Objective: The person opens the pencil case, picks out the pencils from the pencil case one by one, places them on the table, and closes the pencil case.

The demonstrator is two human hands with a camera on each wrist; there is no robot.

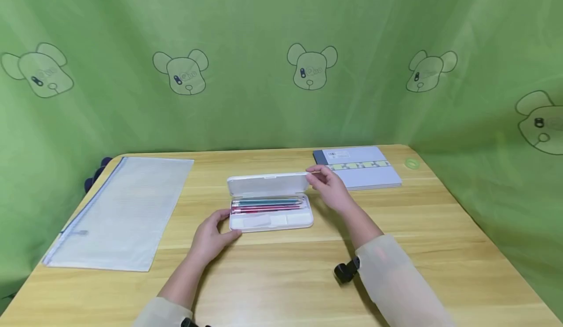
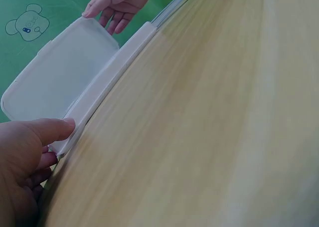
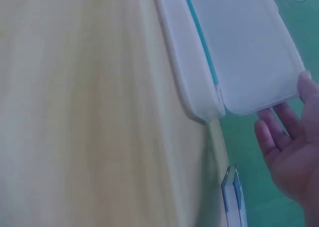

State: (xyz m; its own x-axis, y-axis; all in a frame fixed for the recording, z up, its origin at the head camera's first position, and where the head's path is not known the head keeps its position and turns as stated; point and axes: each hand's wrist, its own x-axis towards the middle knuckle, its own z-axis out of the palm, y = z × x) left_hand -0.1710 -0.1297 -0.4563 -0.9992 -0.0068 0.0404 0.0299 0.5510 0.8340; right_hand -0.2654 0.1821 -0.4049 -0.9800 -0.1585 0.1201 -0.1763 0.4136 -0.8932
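A white plastic pencil case (image 1: pixel 303 221) lies on the table with its lid (image 1: pixel 268 185) raised at the back. Inside it are several teal and red pencils (image 1: pixel 266 204) beside white items too plain to identify. My left hand (image 1: pixel 210 236) grips the left end of the case, thumb on the front wall in the left wrist view. At the lid's right corner, my right hand (image 1: pixel 330 188) pinches the edge between thumb and fingers, as the right wrist view also shows.
A translucent zip pouch (image 1: pixel 123 209) lies flat on the left of the wooden table (image 1: pixel 281 278). Behind my right hand are pale purple notebooks (image 1: pixel 374 176) with a patterned band, and a small green ring (image 1: pixel 412 163). Green curtain (image 1: pixel 246 117) surrounds the table.
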